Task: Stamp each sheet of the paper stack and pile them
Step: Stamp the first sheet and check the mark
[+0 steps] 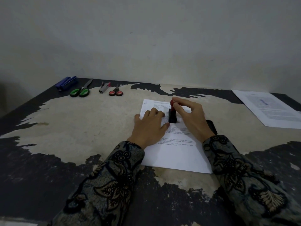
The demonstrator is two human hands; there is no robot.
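My left hand (149,128) flat, pressing printed sheet (175,154) near tabletop (73,124) front edge. My right hand (190,116) grips rubber stamp (172,116), upright on sheet. Stamped pile (268,108) at right edge. Scissors (80,92) along back edge.

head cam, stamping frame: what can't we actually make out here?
All from the head view:
- Stamp face and any imprint: hidden under its own base, pressed on the sheet.
- Sheet count beneath: not discernible; edges look like one.
- Printed text: too small to read, partly covered by the left hand.
- Dark object by the right hand: mostly hidden behind the wrist.
- Far paper: cut off by the right edge.
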